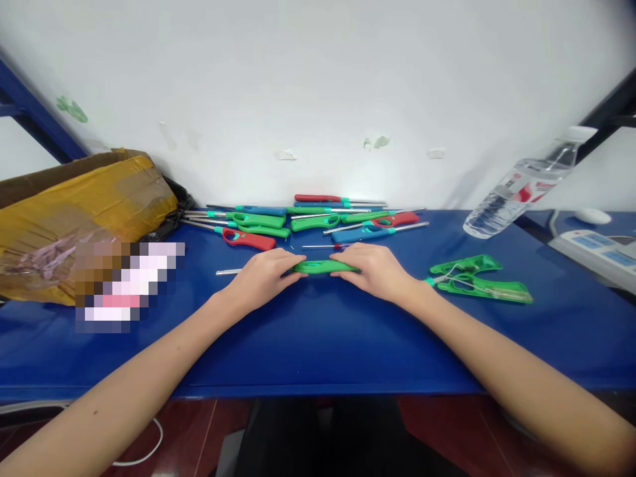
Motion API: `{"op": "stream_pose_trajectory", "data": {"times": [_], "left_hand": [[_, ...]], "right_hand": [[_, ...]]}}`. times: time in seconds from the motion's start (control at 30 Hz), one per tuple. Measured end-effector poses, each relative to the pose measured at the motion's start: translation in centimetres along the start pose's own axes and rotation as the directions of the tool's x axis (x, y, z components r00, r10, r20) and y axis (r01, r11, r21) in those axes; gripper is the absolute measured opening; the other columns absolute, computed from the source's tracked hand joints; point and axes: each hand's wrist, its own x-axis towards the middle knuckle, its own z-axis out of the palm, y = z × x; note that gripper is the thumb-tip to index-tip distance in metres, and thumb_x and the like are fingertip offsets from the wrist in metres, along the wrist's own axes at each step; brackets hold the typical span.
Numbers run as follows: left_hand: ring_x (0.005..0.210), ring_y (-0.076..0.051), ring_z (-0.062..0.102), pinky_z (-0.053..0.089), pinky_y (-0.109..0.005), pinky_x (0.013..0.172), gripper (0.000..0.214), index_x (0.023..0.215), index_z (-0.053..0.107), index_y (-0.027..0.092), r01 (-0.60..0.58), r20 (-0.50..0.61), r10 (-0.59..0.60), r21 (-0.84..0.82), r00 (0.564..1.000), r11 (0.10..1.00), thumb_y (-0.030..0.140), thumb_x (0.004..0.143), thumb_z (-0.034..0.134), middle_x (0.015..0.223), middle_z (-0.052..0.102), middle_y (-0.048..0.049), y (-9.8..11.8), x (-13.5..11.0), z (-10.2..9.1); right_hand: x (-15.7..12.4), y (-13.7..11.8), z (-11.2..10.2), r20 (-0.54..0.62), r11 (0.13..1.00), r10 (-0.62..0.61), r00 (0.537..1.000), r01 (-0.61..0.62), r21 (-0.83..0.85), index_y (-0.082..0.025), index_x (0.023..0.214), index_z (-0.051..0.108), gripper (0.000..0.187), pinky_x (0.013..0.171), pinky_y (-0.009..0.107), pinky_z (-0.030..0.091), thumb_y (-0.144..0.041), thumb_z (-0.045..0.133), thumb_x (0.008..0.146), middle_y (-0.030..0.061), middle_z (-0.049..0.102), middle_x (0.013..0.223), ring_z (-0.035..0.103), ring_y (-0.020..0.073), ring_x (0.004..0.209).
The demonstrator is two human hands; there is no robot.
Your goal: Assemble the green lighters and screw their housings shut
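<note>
Between my two hands is a green long-neck gas lighter, lying crosswise just above or on the blue table. My left hand is closed on its left part, and the metal tube sticks out beyond that hand to the left. At the handle's right end, my right hand grips with thumb and fingers. A screwdriver with a thin metal shaft lies just behind the hands. To the right, an opened green lighter shell rests in two halves with wire and a clear tank showing.
Several red, green and blue lighters lie in a pile against the white wall. A taped cardboard box stands at the left. A water bottle leans at the right, near a white device. The blue table's front edge is close to me.
</note>
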Motion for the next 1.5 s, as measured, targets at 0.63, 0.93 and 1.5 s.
{"op": "stream_pose_trajectory", "data": {"times": [0.63,0.93,1.5], "left_hand": [[0.074,-0.018,0.065,0.046,-0.026,0.064,0.018,0.095,0.070,0.017,0.053,0.124,-0.075,0.168,0.989,0.984,0.029,0.096,0.056,0.078,0.070,-0.0043,0.6,0.2,-0.1],[0.083,-0.019,0.063,0.048,-0.028,0.071,0.022,0.099,0.070,0.017,0.017,0.155,-0.015,-0.011,0.988,1.000,0.029,0.098,0.052,0.087,0.069,-0.0065,1.3,0.6,-0.3],[0.094,-0.019,0.065,0.055,-0.033,0.084,0.016,0.105,0.071,0.019,-0.042,-0.044,0.030,-0.286,0.999,0.957,0.025,0.094,0.060,0.102,0.071,-0.0086,1.9,1.0,-0.4]], "right_hand": [[0.6,-1.5,-0.2,-0.104,0.991,-0.087,0.991,0.075,-0.114,-0.017,0.108,0.073,0.023,0.086,0.038,0.056,-0.029,0.063,0.092,0.0102,0.077,0.102,0.069,0.0248,0.099],[0.5,-2.0,0.1,-0.165,0.991,-0.115,0.980,0.102,-0.086,-0.019,0.102,0.074,0.019,0.079,0.031,0.056,-0.021,0.057,0.095,0.0056,0.078,0.102,0.074,0.0197,0.086],[0.3,-0.9,-0.3,-0.117,0.991,-0.062,0.991,0.047,-0.124,-0.020,0.103,0.075,0.018,0.081,0.037,0.056,-0.025,0.063,0.091,0.0088,0.077,0.101,0.071,0.0241,0.094]]}}
